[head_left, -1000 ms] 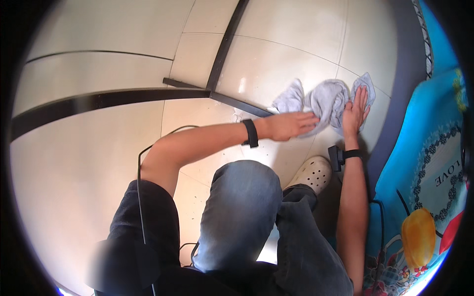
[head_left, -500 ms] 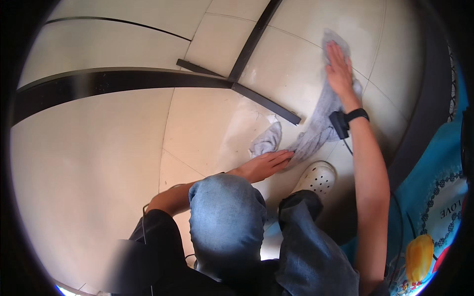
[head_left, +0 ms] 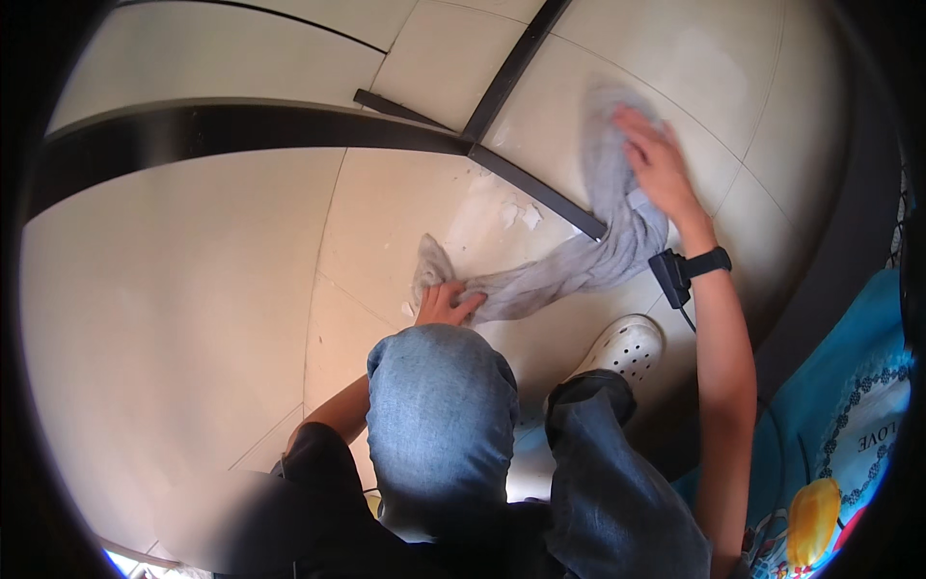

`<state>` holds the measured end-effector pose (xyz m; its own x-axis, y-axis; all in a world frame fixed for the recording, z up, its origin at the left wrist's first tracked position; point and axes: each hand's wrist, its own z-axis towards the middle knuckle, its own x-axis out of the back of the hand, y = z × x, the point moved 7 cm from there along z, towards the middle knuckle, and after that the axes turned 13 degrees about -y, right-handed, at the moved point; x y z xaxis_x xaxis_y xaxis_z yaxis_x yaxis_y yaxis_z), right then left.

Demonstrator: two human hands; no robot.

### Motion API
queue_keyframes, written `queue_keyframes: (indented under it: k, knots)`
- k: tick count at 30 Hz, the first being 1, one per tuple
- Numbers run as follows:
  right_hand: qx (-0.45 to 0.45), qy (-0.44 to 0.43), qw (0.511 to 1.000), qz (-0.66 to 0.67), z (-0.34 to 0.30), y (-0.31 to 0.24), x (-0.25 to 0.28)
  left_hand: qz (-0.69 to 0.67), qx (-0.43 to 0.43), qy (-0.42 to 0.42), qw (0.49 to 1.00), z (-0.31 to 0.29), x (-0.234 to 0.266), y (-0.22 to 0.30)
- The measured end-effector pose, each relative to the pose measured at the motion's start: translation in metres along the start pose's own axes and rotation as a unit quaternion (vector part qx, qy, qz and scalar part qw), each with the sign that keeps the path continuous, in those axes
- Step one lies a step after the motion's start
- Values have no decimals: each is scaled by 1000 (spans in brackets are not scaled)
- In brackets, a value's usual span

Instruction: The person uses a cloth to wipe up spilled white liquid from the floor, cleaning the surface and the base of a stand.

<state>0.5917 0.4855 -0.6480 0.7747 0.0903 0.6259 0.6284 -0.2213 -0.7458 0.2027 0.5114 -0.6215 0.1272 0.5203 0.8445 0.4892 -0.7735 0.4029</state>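
A long grey cloth (head_left: 569,265) lies rumpled across the tiled floor, stretching between my two hands. My left hand (head_left: 449,303) has its fingers closed on the cloth's left end, in front of my bent knee; a loose tip sticks up beyond it. My right hand (head_left: 658,162) rests on the far right end, fingers stretched out and pressing the cloth to the floor. The cloth's far tip is smeared by motion. White scraps (head_left: 521,214) lie on the tiles between the cloth and a dark metal foot bar (head_left: 540,191).
A dark curved beam (head_left: 241,127) and a dark bar (head_left: 516,68) meet at the foot bar. My white clog (head_left: 627,347) stands below the cloth. At right is turquoise patterned fabric (head_left: 820,376) with a yellow shape (head_left: 813,521). A black strap device (head_left: 690,268) sits on my right wrist.
My left hand has moved left, drawing the cloth's end along. My right hand has shifted slightly left and nearer with its end. White scraps now show on the floor.
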Motion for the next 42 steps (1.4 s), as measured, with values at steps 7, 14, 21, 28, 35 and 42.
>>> queue_keyframes:
  k: [7, 14, 21, 28, 35, 42]
  knots:
    - [-179, 213, 941, -194, 30, 19, 23, -53, -31, 52, 997, 57, 13, 6]
    - [26, 128, 979, -156, 110, -61, -49, -69, -66, 44, 994, 69, 27, 13]
    - [182, -176, 960, -119, 65, -87, -53, -83, -25, 18, 996, 59, 30, 10]
    - [108, -87, 985, -100, 14, -52, -22, -78, 16, 0, 997, 41, 28, 9]
    - [-101, 178, 960, -190, 63, -6, 30, -60, 53, 109, 991, 84, 52, -5]
    - [140, -77, 983, -91, 85, -92, -58, -73, 19, 131, 989, 98, 58, -13]
